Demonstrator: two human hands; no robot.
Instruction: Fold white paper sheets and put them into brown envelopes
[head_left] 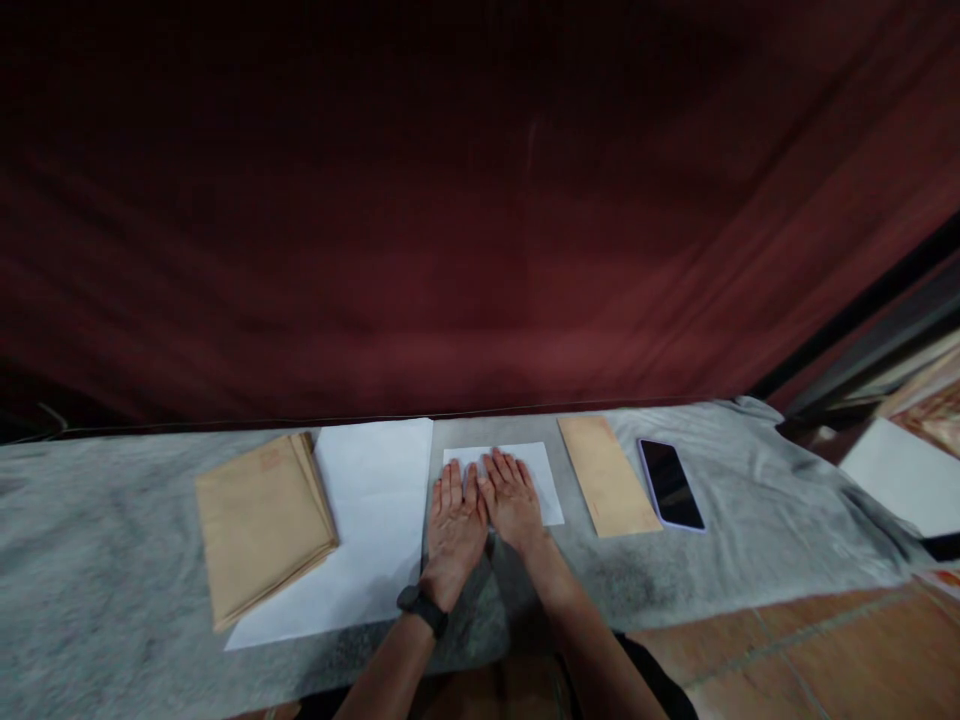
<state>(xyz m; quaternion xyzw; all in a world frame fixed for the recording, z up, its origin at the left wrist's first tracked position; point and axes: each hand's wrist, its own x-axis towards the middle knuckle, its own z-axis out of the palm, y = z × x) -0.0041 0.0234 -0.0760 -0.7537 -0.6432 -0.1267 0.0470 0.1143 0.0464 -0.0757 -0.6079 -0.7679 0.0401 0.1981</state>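
Observation:
A folded sheet of white paper (546,480) lies flat on the grey cloth in front of me. My left hand (456,520) rests palm down on its left part, fingers stretched out. Beside it my right hand (513,500) presses flat on the middle of the same paper, the thumbs close together. The hands hide much of the sheet's near edge. To the left, a stack of brown envelopes (262,520) sits partly on larger white sheets (375,520). A single brown envelope (606,475) lies to the right of the folded paper.
A phone (671,485) with a purple edge lies right of the single envelope. Grey cloth (105,540) covers the table, against a dark red curtain (480,300). At far right stands a white box-like object (904,475); tiled floor (810,650) shows below.

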